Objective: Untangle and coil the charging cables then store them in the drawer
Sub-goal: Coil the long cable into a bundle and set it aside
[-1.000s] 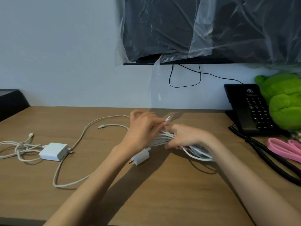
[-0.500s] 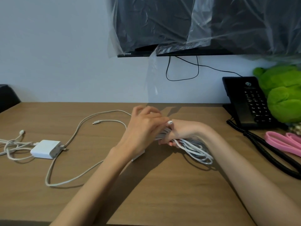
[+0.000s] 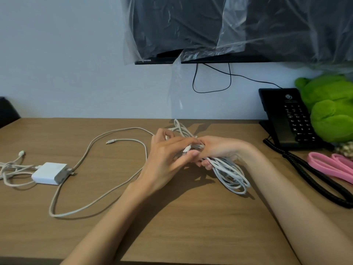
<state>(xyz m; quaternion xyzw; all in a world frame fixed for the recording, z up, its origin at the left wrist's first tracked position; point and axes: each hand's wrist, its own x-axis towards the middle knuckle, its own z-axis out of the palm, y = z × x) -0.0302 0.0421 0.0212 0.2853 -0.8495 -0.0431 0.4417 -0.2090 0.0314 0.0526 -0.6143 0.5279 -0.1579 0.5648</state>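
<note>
Gripping a white cable bundle (image 3: 230, 174) just short of the table's (image 3: 191, 226) far edge, near its middle, a person's right hand (image 3: 217, 150) curls its fingers round the gathered loops. The bundle's lower loops fan out toward the near right and lie on the wood, while a few strands rise behind the hands toward the far edge. The left hand (image 3: 166, 155) meets the right from the left side, its thumb and forefinger pinching the bundle's end close to a small white plug (image 3: 186, 149), with the other fingers loosely spread above it.

A loose beige cable (image 3: 91, 148) runs in a wide loop over the left half of the table, passing under the left forearm; its free connector (image 3: 109, 142) lies apart from the hands. One end of that cable reaches a white power adapter (image 3: 50, 173) near the left edge. Beside the adapter, at the left edge itself, sits a small tangle of pale cables (image 3: 11, 169).

At the far right corner stand a black desk phone (image 3: 290, 119), tilted on its stand, and a green plush toy (image 3: 330, 108) just beside it. The phone's coiled black cord (image 3: 309, 176) trails toward the right edge, and pink bands (image 3: 328, 166) lie beyond it. Above the far edge, on the wall, hangs a dark screen wrapped in clear plastic (image 3: 210, 25), with a thin black wire (image 3: 210, 81) looping below it.
</note>
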